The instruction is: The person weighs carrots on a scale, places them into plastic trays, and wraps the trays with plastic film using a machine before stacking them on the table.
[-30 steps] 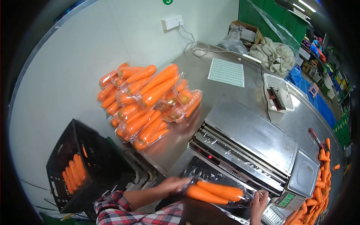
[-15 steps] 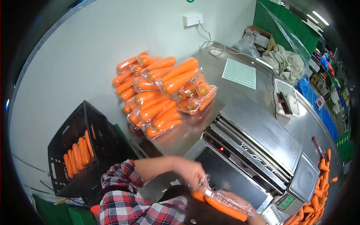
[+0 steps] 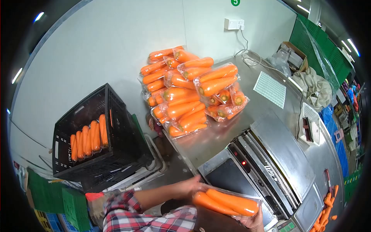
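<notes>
A clear-wrapped pack of carrots [image 3: 228, 202] is held level over the front of the bench, two large carrots showing through the film. My right hand [image 3: 253, 222] grips its right end from below, with the fingers partly hidden. At the other end, my left hand [image 3: 188, 187] is closed around the film edge, the thumb uppermost. Just beyond the pack lies the dark plate [image 3: 228, 176] of a wrapping machine [image 3: 280, 154]. A pile of wrapped carrot packs [image 3: 181, 94] stands on the steel bench against the wall.
On the left, a black crate [image 3: 127, 131] holds a row of carrots [image 3: 91, 135]. Loose carrots [image 3: 324, 212] lie by a scale [image 3: 309, 207] at the right. Further back are a label sheet [image 3: 270, 89], a white basket [image 3: 312, 120] and a cable [image 3: 251, 56].
The carrot pack has turned so its two carrots face up more fully. My left hand has shifted from pinching the film to the pack's left end. The view has swung left.
</notes>
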Demonstrator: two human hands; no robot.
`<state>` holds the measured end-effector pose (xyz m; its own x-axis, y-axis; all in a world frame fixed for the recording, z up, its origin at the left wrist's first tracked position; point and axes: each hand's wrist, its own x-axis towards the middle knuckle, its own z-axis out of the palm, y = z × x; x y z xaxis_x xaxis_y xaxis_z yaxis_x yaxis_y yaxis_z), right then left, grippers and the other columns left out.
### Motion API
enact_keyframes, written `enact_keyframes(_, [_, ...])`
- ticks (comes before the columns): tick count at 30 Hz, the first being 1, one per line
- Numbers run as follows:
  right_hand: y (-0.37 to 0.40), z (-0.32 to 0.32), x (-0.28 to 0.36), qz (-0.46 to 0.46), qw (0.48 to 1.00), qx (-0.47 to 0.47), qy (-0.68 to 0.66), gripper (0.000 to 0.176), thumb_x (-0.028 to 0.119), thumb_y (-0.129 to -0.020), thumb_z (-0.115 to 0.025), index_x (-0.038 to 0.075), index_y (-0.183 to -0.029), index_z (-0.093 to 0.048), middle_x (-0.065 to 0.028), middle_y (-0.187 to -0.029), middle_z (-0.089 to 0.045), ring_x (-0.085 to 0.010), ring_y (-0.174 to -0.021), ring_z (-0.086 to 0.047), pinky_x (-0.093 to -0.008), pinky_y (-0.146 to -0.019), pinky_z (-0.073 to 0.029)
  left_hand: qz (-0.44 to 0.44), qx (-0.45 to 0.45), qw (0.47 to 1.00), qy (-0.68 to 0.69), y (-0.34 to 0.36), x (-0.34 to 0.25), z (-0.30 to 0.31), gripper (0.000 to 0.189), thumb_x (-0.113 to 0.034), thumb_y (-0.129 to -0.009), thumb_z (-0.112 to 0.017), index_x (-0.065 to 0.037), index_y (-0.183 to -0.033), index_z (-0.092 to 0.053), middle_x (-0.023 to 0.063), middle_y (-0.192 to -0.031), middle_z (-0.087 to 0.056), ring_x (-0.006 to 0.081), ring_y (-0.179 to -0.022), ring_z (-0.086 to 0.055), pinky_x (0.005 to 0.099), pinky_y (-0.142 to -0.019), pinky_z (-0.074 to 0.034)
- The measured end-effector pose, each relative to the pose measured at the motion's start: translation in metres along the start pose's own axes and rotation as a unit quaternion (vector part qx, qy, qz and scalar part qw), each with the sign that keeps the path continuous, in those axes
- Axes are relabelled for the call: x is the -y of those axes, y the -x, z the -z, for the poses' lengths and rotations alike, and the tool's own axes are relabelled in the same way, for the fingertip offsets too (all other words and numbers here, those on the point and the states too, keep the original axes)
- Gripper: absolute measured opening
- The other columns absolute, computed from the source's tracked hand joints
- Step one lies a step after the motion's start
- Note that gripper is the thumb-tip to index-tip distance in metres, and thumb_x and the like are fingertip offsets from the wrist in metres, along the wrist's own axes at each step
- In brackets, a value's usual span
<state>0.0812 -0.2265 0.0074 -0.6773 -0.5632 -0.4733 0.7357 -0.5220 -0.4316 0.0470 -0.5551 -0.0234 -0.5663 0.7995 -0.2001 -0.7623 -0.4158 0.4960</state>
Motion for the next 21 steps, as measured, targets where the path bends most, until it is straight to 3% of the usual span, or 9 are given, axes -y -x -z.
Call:
enact_keyframes(1, [-0.008,-0.015,0.004,0.008,0.999,-0.002,0.036,0.088,0.070,-0.085,-0.032,0.003,-0.140,-0.029,-0.0243,-0.142,-0.032,-0.0428,-0.127,-0.037,-0.0538,-0.102,-0.034,-0.099,-0.064,0.993,-0.026,0.014,0.002,-0.005,0.066,-0.050,-0.097,-0.026,0.004,-0.133,-0.039,0.0155,-0.131,-0.049,0.0252,-0.122,-0.046,0.0380,-0.106,-0.033])
enact_keyframes(4, [-0.047,-0.035,0.003,0.005,0.988,0.146,0.055,0.086,0.068,-0.085,-0.036,0.006,-0.143,-0.025,-0.0220,-0.144,-0.029,-0.0421,-0.130,-0.033,-0.0519,-0.104,-0.033,-0.124,-0.364,0.923,0.030,0.026,-0.003,-0.007,0.064,-0.050,-0.097,-0.028,0.004,-0.128,-0.043,0.0170,-0.126,-0.053,0.0257,-0.115,-0.053,0.0389,-0.102,-0.038])
enact_keyframes(9, [-0.086,-0.082,0.023,0.092,0.949,0.266,0.140,0.064,0.036,-0.094,-0.048,0.005,-0.144,-0.023,-0.0231,-0.141,-0.033,-0.0401,-0.126,-0.040,-0.0470,-0.099,-0.039,-0.357,-0.293,0.867,0.189,0.034,-0.004,0.080,0.064,-0.055,-0.093,-0.034,-0.001,-0.123,-0.048,0.0150,-0.120,-0.057,0.0253,-0.111,-0.056,0.0397,-0.098,-0.042])
enact_keyframes(11, [-0.086,-0.070,0.025,0.034,0.950,0.236,0.203,0.071,0.045,-0.089,-0.054,0.002,-0.140,-0.030,-0.0249,-0.128,-0.048,-0.0334,-0.108,-0.055,-0.0425,-0.090,-0.047,-0.391,-0.400,0.811,0.172,0.029,-0.019,0.095,0.061,-0.056,-0.092,-0.037,-0.002,-0.117,-0.052,0.0136,-0.114,-0.060,0.0242,-0.105,-0.059,0.0386,-0.093,-0.045])
enact_keyframes(14, [-0.085,-0.051,0.017,0.011,0.958,0.195,0.209,0.073,0.043,-0.089,-0.055,0.002,-0.142,-0.026,-0.0264,-0.126,-0.047,-0.0319,-0.105,-0.056,-0.0402,-0.090,-0.046,-0.405,-0.459,0.774,0.161,0.010,-0.030,0.115,0.056,-0.054,-0.092,-0.041,-0.004,-0.111,-0.055,0.0123,-0.108,-0.062,0.0228,-0.098,-0.061,0.0374,-0.087,-0.048])
enact_keyframes(15, [-0.080,-0.065,0.012,0.032,0.969,0.140,0.200,0.058,0.039,-0.091,-0.054,0.001,-0.132,-0.040,-0.0235,-0.114,-0.056,-0.0284,-0.098,-0.060,-0.0380,-0.083,-0.049,-0.411,-0.440,0.783,0.160,0.006,-0.026,0.131,0.052,-0.052,-0.092,-0.044,-0.005,-0.110,-0.056,0.0117,-0.106,-0.062,0.0225,-0.097,-0.061,0.0375,-0.085,-0.049])
enact_keyframes(17, [-0.074,-0.055,0.017,-0.019,0.966,0.158,0.203,0.065,0.035,-0.094,-0.049,-0.001,-0.142,-0.024,-0.0232,-0.135,-0.042,-0.0390,-0.118,-0.048,-0.0447,-0.095,-0.042,-0.469,-0.439,0.767,-0.005,0.011,-0.046,0.085,0.052,-0.050,-0.096,-0.036,-0.004,-0.112,-0.054,0.0111,-0.107,-0.061,0.0225,-0.094,-0.060,0.0381,-0.086,-0.048])
enact_keyframes(19, [-0.061,-0.040,0.009,-0.004,0.973,0.140,0.186,0.060,0.033,-0.096,-0.046,-0.001,-0.141,-0.026,-0.0207,-0.134,-0.044,-0.0310,-0.117,-0.051,-0.0406,-0.094,-0.044,-0.463,-0.381,0.799,-0.051,0.019,-0.044,0.090,0.050,-0.046,-0.098,-0.031,-0.003,-0.116,-0.049,0.0116,-0.106,-0.059,0.0232,-0.095,-0.059,0.0383,-0.086,-0.048])
enact_keyframes(21, [-0.038,-0.024,0.010,0.032,0.964,0.090,0.248,0.056,0.033,-0.097,-0.044,-0.001,-0.139,-0.029,-0.0183,-0.131,-0.046,-0.0231,-0.113,-0.053,-0.0355,-0.093,-0.045,-0.403,-0.447,0.753,-0.266,0.031,-0.029,0.115,0.044,-0.040,-0.098,-0.037,-0.002,-0.118,-0.047,0.0124,-0.108,-0.057,0.0225,-0.097,-0.058,0.0356,-0.086,-0.047])
